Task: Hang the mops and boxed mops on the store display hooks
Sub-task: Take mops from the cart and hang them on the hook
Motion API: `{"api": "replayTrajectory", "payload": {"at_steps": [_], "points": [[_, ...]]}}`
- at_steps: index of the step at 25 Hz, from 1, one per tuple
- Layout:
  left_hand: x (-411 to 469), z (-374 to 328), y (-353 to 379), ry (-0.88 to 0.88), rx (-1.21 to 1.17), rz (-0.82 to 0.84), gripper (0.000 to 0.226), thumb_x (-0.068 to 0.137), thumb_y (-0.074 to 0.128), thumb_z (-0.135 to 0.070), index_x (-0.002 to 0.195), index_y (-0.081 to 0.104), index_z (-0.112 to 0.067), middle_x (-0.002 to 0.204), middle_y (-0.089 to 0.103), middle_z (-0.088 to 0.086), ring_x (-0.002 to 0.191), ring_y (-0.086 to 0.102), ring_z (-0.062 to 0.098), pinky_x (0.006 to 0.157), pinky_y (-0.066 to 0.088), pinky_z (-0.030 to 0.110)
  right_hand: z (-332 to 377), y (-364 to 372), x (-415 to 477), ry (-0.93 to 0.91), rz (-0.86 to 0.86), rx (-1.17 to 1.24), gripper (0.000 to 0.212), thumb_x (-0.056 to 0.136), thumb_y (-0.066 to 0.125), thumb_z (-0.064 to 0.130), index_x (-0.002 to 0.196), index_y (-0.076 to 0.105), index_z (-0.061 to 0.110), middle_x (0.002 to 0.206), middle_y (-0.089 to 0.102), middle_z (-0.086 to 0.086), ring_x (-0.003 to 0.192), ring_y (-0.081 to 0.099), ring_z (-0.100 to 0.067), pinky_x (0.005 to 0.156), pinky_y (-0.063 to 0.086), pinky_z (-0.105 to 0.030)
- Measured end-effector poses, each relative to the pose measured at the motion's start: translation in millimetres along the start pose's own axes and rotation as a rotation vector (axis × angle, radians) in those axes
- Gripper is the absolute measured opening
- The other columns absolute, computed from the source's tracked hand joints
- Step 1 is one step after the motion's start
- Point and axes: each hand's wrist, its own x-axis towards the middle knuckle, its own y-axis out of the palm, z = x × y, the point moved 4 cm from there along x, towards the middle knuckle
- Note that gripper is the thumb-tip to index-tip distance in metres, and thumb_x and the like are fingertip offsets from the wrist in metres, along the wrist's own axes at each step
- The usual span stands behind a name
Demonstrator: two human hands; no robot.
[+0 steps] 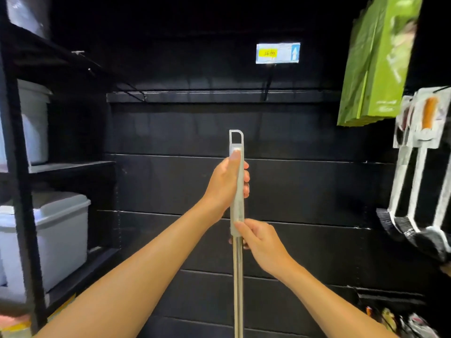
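I hold a mop upright in front of a black slat wall. Its metal pole (238, 284) rises from the bottom edge, and a pale grey grip ends in a hanging loop (236, 137). My left hand (225, 184) grips the grey grip high up, thumb lying along it just below the loop. My right hand (262, 242) holds the pole where grip meets metal. A black display hook (269, 79) with a price tag (277, 52) sticks out of the wall above and right of the loop. The mop head is out of view.
Green boxed mops (375, 62) hang at the upper right. Below them hang carded brushes (419, 147) with black bristles. A black shelf unit at the left carries grey lidded bins (48, 235). Another bare hook (112, 76) juts out at upper left.
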Motion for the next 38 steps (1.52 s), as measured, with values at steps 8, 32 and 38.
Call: {"api": "replayTrajectory", "payload": {"at_steps": [8,32,38], "points": [[100,-20,38,0.038,-0.08,0.109,0.048,0.107,0.04,-0.056,0.105,0.058,-0.011,0.074,0.057,0.002,0.058,0.055,0.011,0.061,0.055,0.029,4,-65,81,-0.013,-0.139,-0.076,0.06,0.09,0.051,0.073,0.092,0.075,0.019,0.087,0.077,-0.007,0.084,0.075,-0.026,0.079,0.06,-0.055],[195,-78,81,0.245,-0.097,0.139,0.052,0.104,0.041,-0.062,0.1,0.061,-0.014,0.074,0.057,0.0,0.055,0.054,0.01,0.058,0.053,0.028,32,-140,170,-0.27,-0.211,0.023,0.044,0.09,0.053,0.054,0.09,0.079,0.019,0.085,0.078,-0.003,0.08,0.078,-0.02,0.068,0.063,-0.028],[200,-65,82,0.21,-0.092,0.133,0.051,0.105,0.042,-0.06,0.103,0.061,-0.013,0.075,0.057,0.002,0.055,0.053,0.011,0.055,0.052,0.026,21,-136,174,-0.236,-0.196,0.015,0.047,0.088,0.052,0.057,0.091,0.079,0.019,0.086,0.078,-0.001,0.082,0.078,-0.018,0.07,0.061,-0.026]]}}
